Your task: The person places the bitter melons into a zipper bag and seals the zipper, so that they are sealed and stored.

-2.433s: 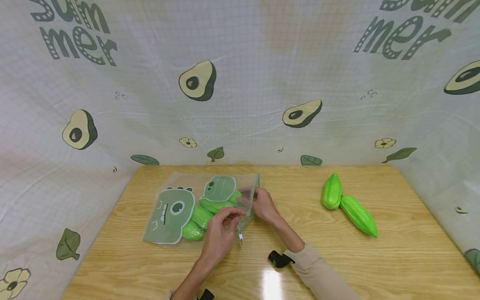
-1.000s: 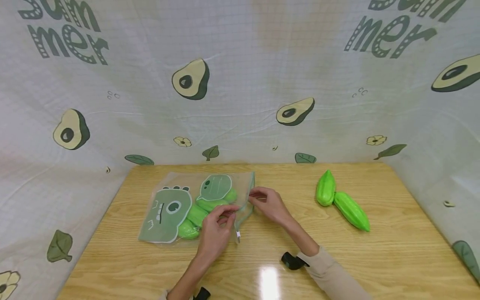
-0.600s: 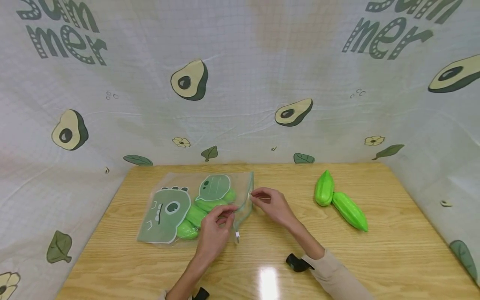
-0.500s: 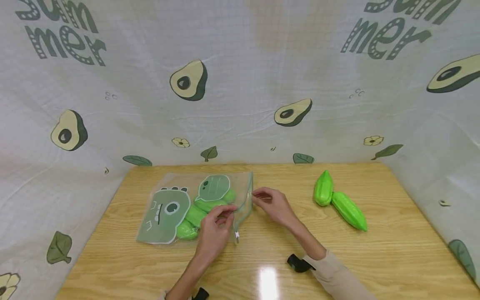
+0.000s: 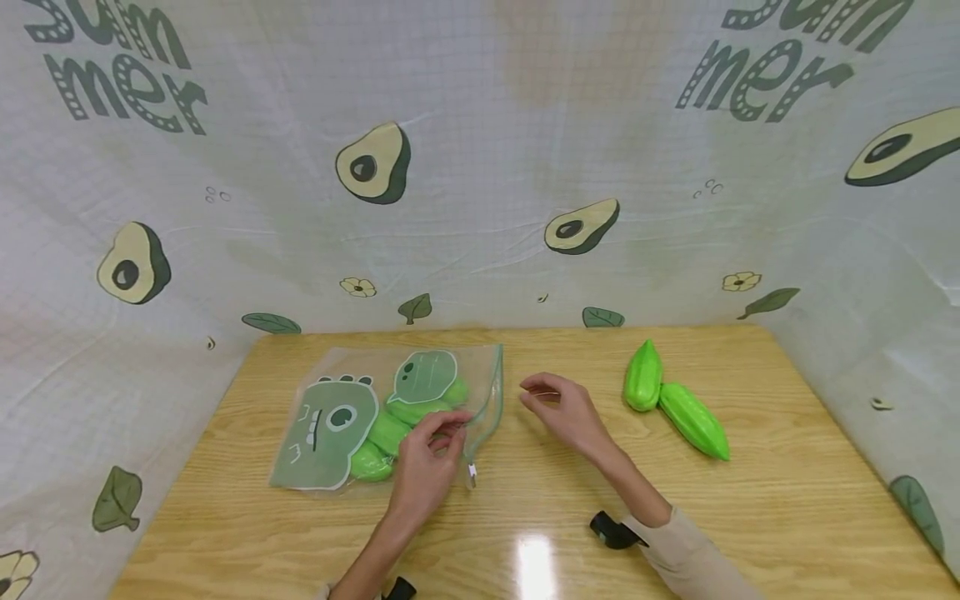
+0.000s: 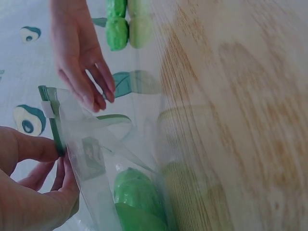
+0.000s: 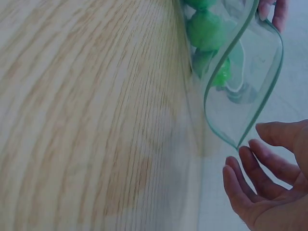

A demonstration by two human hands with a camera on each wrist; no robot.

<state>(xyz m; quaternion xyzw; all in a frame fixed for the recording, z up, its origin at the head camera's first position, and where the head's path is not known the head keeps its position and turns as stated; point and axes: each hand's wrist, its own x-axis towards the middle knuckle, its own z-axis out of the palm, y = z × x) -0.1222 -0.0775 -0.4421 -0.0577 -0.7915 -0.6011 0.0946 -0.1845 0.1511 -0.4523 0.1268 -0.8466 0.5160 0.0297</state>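
A clear zip bag (image 5: 323,473) with green dinosaur print lies on the left half of the table, several green vegetable-like pieces (image 5: 387,433) inside it. My left hand (image 5: 428,467) pinches the edge of its mouth between thumb and fingers, as the left wrist view also shows (image 6: 38,183). The mouth (image 7: 274,84) gapes in the right wrist view. Just right of the bag, my right hand (image 5: 573,417) hovers with relaxed, slightly bent fingers and holds nothing. A white slider (image 5: 472,471) sits at the near end of the zip.
Two bright green ridged pieces, one upright (image 5: 643,377) and one slanting (image 5: 693,421), lie touching on the right of the wooden table (image 5: 780,500). A printed cloth (image 5: 480,167) hangs behind and at both sides. A black wrist device (image 5: 615,531) is on the right arm.
My right hand has come out of the bag's mouth, let go of its edge and moved right. My left hand keeps its pinch. The view has shifted slightly.
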